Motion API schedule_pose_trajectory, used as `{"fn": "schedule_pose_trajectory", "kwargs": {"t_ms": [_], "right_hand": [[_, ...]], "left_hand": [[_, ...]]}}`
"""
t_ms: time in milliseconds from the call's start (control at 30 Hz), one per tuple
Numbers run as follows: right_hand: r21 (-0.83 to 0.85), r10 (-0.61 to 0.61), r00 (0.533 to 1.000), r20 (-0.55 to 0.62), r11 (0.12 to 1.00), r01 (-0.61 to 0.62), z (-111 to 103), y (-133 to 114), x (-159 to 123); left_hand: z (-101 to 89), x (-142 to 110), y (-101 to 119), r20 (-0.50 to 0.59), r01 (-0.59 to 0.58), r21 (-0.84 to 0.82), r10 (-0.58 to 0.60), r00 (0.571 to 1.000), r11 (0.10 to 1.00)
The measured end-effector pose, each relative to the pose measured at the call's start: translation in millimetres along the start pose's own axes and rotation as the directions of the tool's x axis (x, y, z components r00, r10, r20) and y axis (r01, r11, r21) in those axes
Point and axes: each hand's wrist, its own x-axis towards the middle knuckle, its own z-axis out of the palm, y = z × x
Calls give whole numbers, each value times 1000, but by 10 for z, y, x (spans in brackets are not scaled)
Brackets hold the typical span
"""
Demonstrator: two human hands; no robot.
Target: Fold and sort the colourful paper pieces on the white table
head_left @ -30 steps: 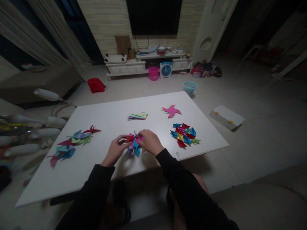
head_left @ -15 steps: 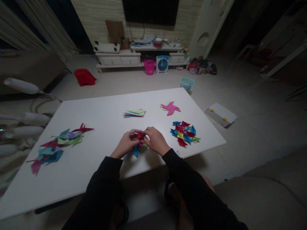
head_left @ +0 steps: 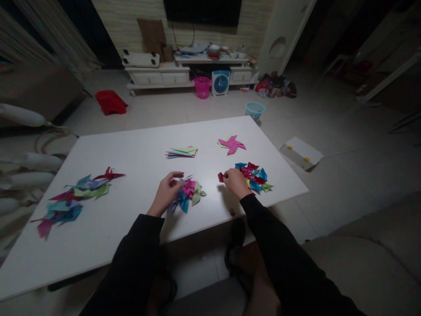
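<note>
My right hand [head_left: 237,182] pinches a small red folded paper piece [head_left: 220,177] between thumb and fingers, just above the table. Beside it, to the right, lies a cluster of shiny origami pieces [head_left: 259,180] in blue, red, yellow and green, partly hidden by the hand. My left hand [head_left: 167,193] is at the left edge of another origami group [head_left: 190,189] of pink, blue, purple and light green pieces. Its thumb and index finger are apart; whether the lower fingers touch the paper I cannot tell.
Folded paper strips [head_left: 181,152] and a pink-and-green pinwheel shape [head_left: 232,144] lie farther back on the white table [head_left: 131,219]. Origami cranes [head_left: 77,193] spread over the left side. A teal basket [head_left: 255,109] and a white box [head_left: 301,152] stand on the floor.
My hands have separated. My right hand has moved right, to the shiny cluster, with a red piece in its fingers. My left hand has opened, uncovering the middle group.
</note>
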Motion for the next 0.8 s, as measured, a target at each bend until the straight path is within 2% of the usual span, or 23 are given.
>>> {"fn": "schedule_pose_trajectory", "kwargs": {"t_ms": [100, 200, 367, 500, 667, 733, 800], "right_hand": [[-46, 151, 988, 32, 988, -149, 78, 240, 32], [-63, 210, 977, 38, 976, -207, 161, 371, 76], [-98, 186, 981, 62, 979, -179, 289, 519, 197], [-161, 175, 982, 71, 973, -162, 321, 621, 277], [-198, 179, 983, 25, 965, -171, 217, 456, 234], [-189, 168, 985, 33, 969, -158, 167, 313, 187], [-186, 153, 987, 54, 972, -141, 133, 171, 141]], "left_hand": [[-81, 33, -66, -18, 10, 79, -9, 1000, 997], [-163, 73, -126, -46, -8, 185, 16, 999, 983], [-382, 128, -260, -108, 2, 265, 28, 994, 964], [-672, 108, -394, -182, 87, 349, -23, 983, 933], [-1143, -44, -596, -285, 244, 451, -120, 951, 858], [-1365, -147, -715, -352, 322, 488, -156, 923, 811], [-1602, -278, -854, -440, 420, 503, -194, 877, 756]]}}
